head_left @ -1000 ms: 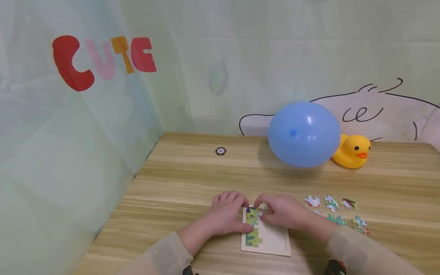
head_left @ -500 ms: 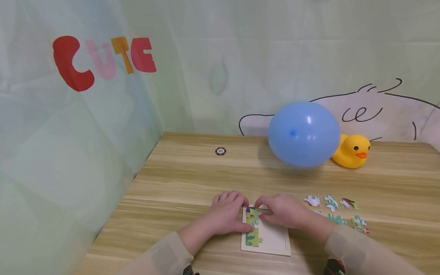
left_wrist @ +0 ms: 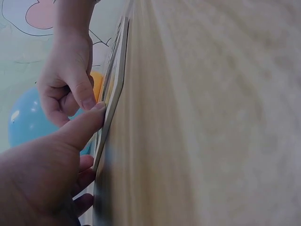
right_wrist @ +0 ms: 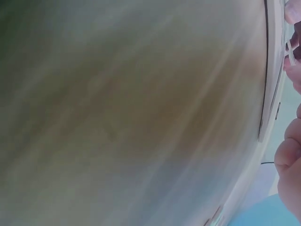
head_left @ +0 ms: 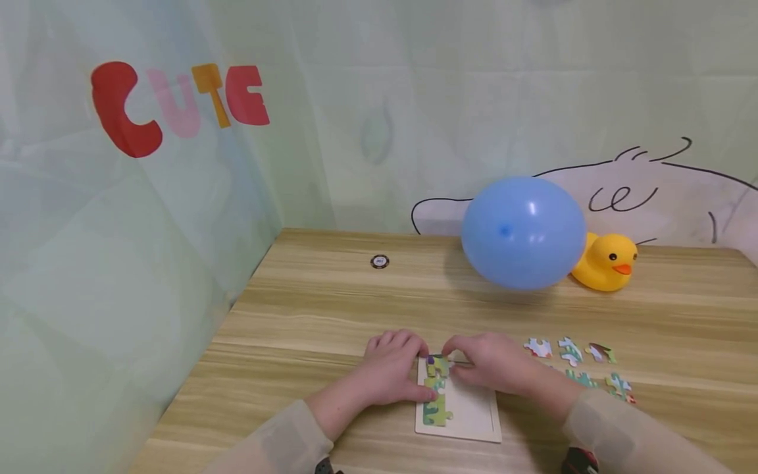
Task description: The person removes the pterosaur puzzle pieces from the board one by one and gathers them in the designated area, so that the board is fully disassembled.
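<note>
A shallow puzzle board (head_left: 470, 411) lies on the table, with green jigsaw pieces (head_left: 435, 412) along its left side. My left hand (head_left: 391, 370) rests at the board's left edge. Its thumb (left_wrist: 87, 123) lies straight over the board while the other fingers stay by the edge. At the board's top left, my right hand (head_left: 494, 362) pinches a green and purple puzzle piece (head_left: 439, 365) between thumb and index finger. This piece sits slightly askew above the green ones. In the right wrist view, its thin pale edge (right_wrist: 290, 52) shows between the fingertips.
Several loose puzzle pieces (head_left: 571, 351) lie on the table to the right, partly behind my right forearm. Farther back are a blue balloon (head_left: 524, 234), a yellow rubber duck (head_left: 605, 262) and a round poker chip (head_left: 379, 262). A printed cloth backdrop (head_left: 355, 131) borders the table.
My right hand has shifted slightly right, and the pinched piece has moved right with it, turning out of line with the pieces below. The left hand stays in place.
</note>
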Available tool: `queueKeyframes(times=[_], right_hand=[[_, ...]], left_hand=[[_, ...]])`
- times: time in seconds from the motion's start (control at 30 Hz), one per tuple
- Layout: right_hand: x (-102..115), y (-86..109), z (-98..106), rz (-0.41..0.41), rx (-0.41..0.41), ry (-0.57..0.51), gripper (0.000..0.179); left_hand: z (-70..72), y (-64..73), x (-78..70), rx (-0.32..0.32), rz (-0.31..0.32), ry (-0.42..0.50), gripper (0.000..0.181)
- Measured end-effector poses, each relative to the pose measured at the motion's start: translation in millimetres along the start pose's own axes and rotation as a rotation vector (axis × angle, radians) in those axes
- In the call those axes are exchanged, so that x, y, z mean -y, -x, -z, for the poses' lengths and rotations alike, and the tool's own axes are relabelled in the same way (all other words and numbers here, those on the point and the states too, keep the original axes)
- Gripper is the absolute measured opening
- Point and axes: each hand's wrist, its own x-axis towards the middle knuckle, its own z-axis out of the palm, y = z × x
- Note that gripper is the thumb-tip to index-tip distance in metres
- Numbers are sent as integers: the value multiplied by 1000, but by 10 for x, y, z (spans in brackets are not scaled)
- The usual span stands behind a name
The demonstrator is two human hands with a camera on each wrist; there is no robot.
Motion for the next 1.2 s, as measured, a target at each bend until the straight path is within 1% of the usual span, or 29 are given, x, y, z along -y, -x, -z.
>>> queueKeyframes(times=[0.1,0.23,0.53,0.73,0.93,1.13,1.2], right_hand=[[-33,38,14,-27,10,-19,24],[-87,115,50,-83,20,-43,24],[-205,306,141,-175,58,-113,24],[-276,437,186,-186,49,-152,23],[-364,577,233,-192,17,-120,22],[-412,678,301,-216,34,-122,26],[-422,703,315,-205,32,-111,26]], left_hand=[[-1,3,4,-3,-3,-5,60],[-4,2,7,-1,-4,-7,61],[10,20,2,3,19,9,60],[0,29,7,-9,15,0,63],[1,41,-8,-8,5,-17,65],[-10,45,0,-9,-12,-7,68],[-12,45,-3,-9,-16,-13,69]])
